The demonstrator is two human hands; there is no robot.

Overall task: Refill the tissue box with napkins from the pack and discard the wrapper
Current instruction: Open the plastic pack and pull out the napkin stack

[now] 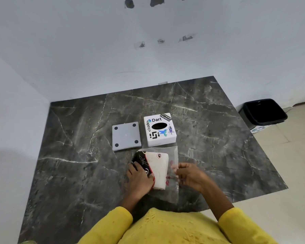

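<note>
A pack of white napkins (158, 169) in a clear wrapper (173, 154) with black and red print lies near the table's front edge. My left hand (139, 180) presses on the pack's left, printed end. My right hand (190, 176) pinches the loose clear wrapper at the pack's right side. Behind the pack stands the white tissue box (160, 132) covered in stickers, its oval slot facing up. The box's grey base plate (126, 136), with dark round feet at its corners, lies flat to the box's left.
The dark marble table (69, 155) fills a corner between white walls. A black waste bin (264, 111) stands on the tiled floor beyond the table's right edge. My yellow sleeves show at the bottom.
</note>
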